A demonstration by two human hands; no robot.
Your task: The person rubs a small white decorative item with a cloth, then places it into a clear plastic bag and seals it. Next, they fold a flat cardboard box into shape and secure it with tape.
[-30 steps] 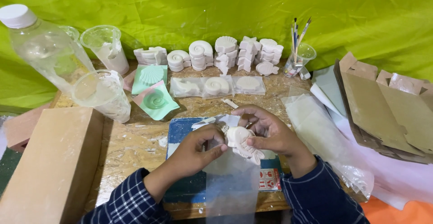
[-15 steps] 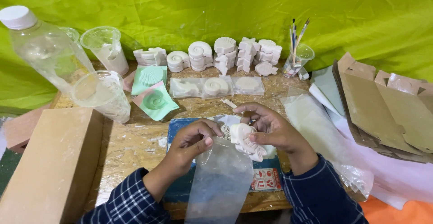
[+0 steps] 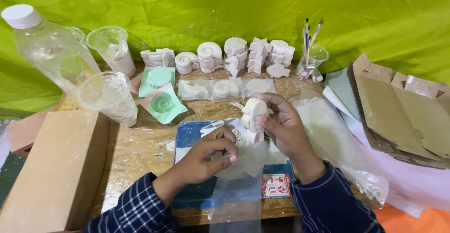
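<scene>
- Plaster shell cast (image 3: 253, 113), a white spiral one, was up off the bench, pinched in the right hand (image 3: 285, 129) with the fingers closed around its edge, just above the blue mat (image 3: 187, 141).
- Left hand (image 3: 211, 152) was curled shut on the top of a clear plastic sleeve (image 3: 239, 186), which hung down over the bench's front edge, right beside the cast.
- Both hands sat close together over the mat, nearly touching.
- Behind them, three more casts lay flat in clear bags (image 3: 226, 89), and further back a row of stacked white shell casts (image 3: 220, 57) lined up against the green backdrop (image 3: 225, 8).
- Two green silicone moulds (image 3: 161, 92) sat left of the bags, next to cloudy plastic cups (image 3: 108, 97) and a big clear bottle (image 3: 49, 45) with a white cap.
- A cup of paintbrushes (image 3: 310, 55) stood at the right end of the row, and brown paper bags (image 3: 403, 111) were piled at the far right.
- A tan block (image 3: 56, 167) took up the left front corner.
</scene>
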